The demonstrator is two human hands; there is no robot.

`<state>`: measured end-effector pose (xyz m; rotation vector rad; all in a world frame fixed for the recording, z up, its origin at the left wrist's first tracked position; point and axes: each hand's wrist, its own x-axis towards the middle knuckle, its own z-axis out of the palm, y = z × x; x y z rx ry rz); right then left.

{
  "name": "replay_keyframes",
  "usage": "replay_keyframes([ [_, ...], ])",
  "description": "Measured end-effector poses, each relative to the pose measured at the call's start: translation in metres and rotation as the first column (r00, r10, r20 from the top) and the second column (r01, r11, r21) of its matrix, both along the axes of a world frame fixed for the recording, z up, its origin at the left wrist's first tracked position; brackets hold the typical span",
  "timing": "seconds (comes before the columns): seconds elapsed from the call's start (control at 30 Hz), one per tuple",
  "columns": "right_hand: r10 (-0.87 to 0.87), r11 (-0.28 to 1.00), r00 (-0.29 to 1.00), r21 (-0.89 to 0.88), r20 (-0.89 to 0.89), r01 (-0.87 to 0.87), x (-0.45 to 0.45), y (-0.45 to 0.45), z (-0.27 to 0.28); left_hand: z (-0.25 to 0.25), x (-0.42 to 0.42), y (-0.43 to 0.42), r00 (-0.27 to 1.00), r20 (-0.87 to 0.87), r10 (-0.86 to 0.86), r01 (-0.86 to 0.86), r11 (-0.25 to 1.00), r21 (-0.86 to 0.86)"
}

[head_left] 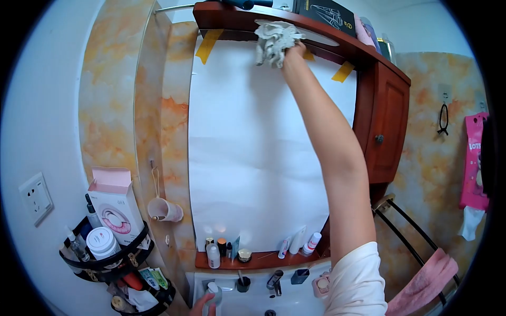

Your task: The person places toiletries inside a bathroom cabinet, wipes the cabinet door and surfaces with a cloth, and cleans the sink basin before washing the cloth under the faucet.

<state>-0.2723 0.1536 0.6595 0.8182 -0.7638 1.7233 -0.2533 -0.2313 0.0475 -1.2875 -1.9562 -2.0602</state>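
Observation:
My right hand (297, 48) is raised to the top of the wooden cabinet frame and closed on a crumpled whitish cloth (275, 42), which hides most of its fingers. The cloth lies against the upper board, above a large white sheet (253, 142) held up by yellow tape (209, 45). Low at the bottom edge, my left hand (203, 305) is partly in view beside a bottle (213, 290) at the sink, its fingers apart.
A wooden shelf (226, 263) with small bottles runs above the white sink (300, 303). A corner rack (110, 269) with toiletries hangs at the left. At the right are a cabinet door (387, 121) and a pink towel (427, 282) on a rail.

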Motion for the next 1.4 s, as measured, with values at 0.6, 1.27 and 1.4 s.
replay_keyframes([
  [0.6,0.552,0.834,0.769,0.202,-0.323,-0.514,0.045,0.087,0.025,-0.018,-0.022,0.005,0.990,0.070,0.125,-0.123,0.992,-0.026],
  [1.27,-0.105,0.994,0.990,-0.021,-0.092,0.104,-0.077,-0.078,-0.005,-0.019,-0.048,-0.011,0.986,0.028,0.162,-0.161,0.987,-0.018],
  [1.4,-0.185,0.853,0.949,0.520,0.256,0.026,-0.054,-0.035,-0.026,-0.006,-0.048,-0.008,0.992,-0.042,0.120,-0.124,0.985,-0.122],
])
